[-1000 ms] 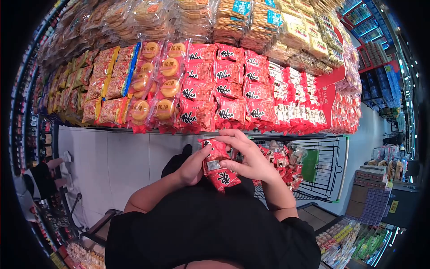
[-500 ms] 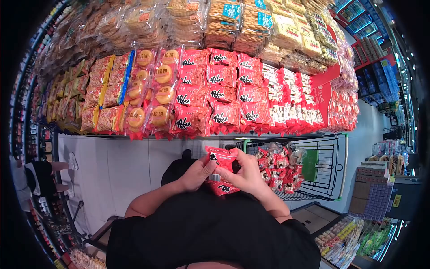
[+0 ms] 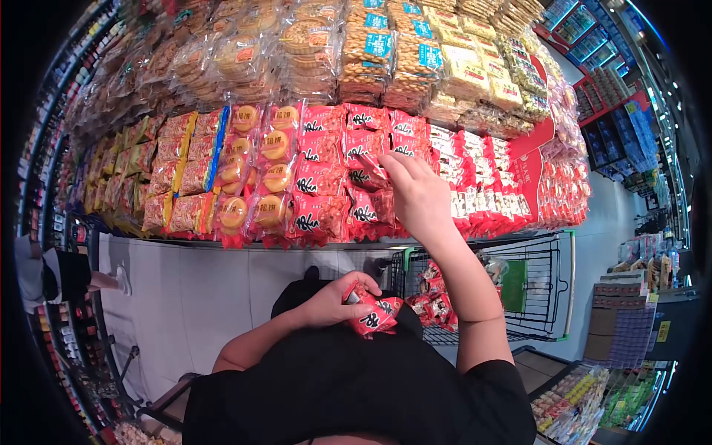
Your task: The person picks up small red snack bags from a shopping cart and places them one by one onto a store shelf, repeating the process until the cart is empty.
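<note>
Close to my body, my left hand [image 3: 334, 302] is closed around red snack packets [image 3: 377, 317] with black lettering; how many is partly hidden by the fingers. My right hand [image 3: 421, 194] is stretched forward over the display. Its thumb and fingers pinch the edge of a red snack packet [image 3: 365, 175], which is tilted up among the middle column of matching packets. More of the same red packets [image 3: 319, 182] lie in stacked rows to the left. Beneath my right wrist the nearest packets are partly covered.
Packs of round yellow cakes [image 3: 274, 144] and red-and-white sweets [image 3: 475, 174] flank the red rows. Bagged biscuits [image 3: 371, 44] are piled behind. A wire shopping cart [image 3: 545, 285] with red packets inside stands below my right forearm. Another person's leg [image 3: 107, 280] shows at left.
My right hand has left the packets at my chest and moved forward to the display, where it grips a packet. My left hand keeps hold of red packets near my body.
</note>
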Available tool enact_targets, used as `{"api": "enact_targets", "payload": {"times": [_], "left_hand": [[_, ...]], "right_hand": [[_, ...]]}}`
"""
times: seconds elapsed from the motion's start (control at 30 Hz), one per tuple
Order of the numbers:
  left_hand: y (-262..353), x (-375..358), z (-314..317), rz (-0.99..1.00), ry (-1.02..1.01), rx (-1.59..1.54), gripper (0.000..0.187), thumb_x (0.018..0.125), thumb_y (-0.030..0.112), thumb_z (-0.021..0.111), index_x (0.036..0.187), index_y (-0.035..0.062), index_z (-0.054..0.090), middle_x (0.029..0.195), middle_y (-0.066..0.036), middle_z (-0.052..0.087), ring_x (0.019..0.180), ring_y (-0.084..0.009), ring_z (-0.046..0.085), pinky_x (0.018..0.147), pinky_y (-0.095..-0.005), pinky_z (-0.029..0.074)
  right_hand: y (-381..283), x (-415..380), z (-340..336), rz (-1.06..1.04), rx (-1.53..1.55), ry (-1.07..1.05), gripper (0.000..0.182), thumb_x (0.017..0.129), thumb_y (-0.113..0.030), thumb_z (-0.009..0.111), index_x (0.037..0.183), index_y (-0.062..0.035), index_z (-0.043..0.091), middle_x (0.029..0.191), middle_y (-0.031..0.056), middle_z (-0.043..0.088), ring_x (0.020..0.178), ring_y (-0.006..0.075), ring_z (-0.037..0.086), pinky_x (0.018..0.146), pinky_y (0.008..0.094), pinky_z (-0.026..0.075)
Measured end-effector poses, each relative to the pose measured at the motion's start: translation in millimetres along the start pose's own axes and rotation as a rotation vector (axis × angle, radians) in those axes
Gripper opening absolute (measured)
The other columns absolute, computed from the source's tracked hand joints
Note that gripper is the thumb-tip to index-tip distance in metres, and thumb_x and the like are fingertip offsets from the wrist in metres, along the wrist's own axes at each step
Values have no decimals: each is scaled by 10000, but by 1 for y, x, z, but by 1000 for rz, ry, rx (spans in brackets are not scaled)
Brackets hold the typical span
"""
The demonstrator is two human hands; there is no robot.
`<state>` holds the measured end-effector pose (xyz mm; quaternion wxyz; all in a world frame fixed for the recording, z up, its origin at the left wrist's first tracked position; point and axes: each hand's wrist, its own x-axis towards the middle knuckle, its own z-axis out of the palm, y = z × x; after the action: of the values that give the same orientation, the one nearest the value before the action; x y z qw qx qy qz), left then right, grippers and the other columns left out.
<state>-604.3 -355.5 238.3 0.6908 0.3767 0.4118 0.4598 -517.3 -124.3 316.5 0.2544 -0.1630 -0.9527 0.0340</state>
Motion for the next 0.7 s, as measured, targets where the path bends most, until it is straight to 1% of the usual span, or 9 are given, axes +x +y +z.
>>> {"api": "enact_targets", "payload": {"times": [0.13, 0.2, 0.23, 0.27, 0.33, 0.43, 0.6, 0.67, 0.7], "left_hand": [[-5, -5, -3, -26, 30, -23, 408, 929, 191, 716, 1251, 43, 514, 1234, -55, 594, 1140, -119, 558, 1018, -310, 448], [-8, -7, -6, -26, 46, -63, 424, 924, 205, 732, 1255, 48, 517, 1218, -47, 598, 1137, -117, 561, 1015, -306, 453], [-8, -8, -8, -40, 55, -59, 418, 921, 175, 725, 1252, 40, 508, 1247, -69, 596, 1159, -131, 561, 1031, -318, 452], [-9, -9, -9, -53, 65, -56, 414, 917, 145, 719, 1250, 33, 499, 1276, -91, 594, 1182, -146, 560, 1047, -330, 450], [-12, -11, -10, -54, 76, -92, 410, 917, 134, 718, 1249, 32, 501, 1276, -95, 594, 1184, -150, 563, 1053, -334, 451], [-13, -10, -9, -63, 84, -152, 397, 917, 115, 715, 1243, 31, 506, 1276, -100, 595, 1184, -155, 569, 1061, -339, 454], [-15, -7, -9, -50, 74, -188, 365, 913, 75, 712, 1221, 28, 520, 1277, -104, 595, 1178, -157, 576, 1057, -337, 463], [-16, -8, -8, -11, 95, -228, 381, 918, 109, 726, 1239, 24, 540, 1186, -44, 615, 1085, -94, 582, 966, -283, 485], [-16, -8, -7, -11, 92, -223, 381, 918, 109, 726, 1239, 24, 540, 1186, -44, 615, 1085, -94, 582, 966, -283, 485]], "right_hand": [[11, 4, 37, -78, -120, -82, 386, 738, -60, 648, 1124, -50, 638, 1144, 64, 637, 1042, 241, 623, 746, 363, 567], [13, 5, 46, -4, -189, -258, 331, 730, -53, 666, 1057, -99, 679, 990, 48, 632, 986, 241, 629, 691, 366, 556], [12, 4, 47, -16, -142, -187, 173, 759, -79, 671, 931, -88, 690, 891, 44, 601, 919, 236, 625, 660, 384, 546], [12, 4, 48, -18, -142, -187, 173, 759, -79, 671, 931, -88, 690, 891, 44, 601, 919, 236, 625, 660, 384, 546], [13, 2, 49, -2, -20, -126, 31, 793, -83, 662, 814, -76, 684, 863, 45, 606, 896, 240, 627, 649, 393, 544], [12, 3, 45, 29, -2, -198, 70, 743, -73, 641, 790, -39, 679, 900, 94, 627, 956, 269, 618, 719, 379, 564], [9, 5, 53, 50, -49, -203, 83, 726, -75, 656, 797, -42, 685, 869, 103, 640, 934, 278, 633, 725, 388, 563], [12, 3, 59, 58, -39, -179, 93, 717, -74, 662, 801, -41, 686, 861, 106, 643, 928, 282, 637, 727, 390, 564], [14, 3, 61, 61, -34, -201, 74, 736, -84, 664, 793, -38, 679, 857, 108, 641, 922, 284, 638, 732, 395, 562]]}}
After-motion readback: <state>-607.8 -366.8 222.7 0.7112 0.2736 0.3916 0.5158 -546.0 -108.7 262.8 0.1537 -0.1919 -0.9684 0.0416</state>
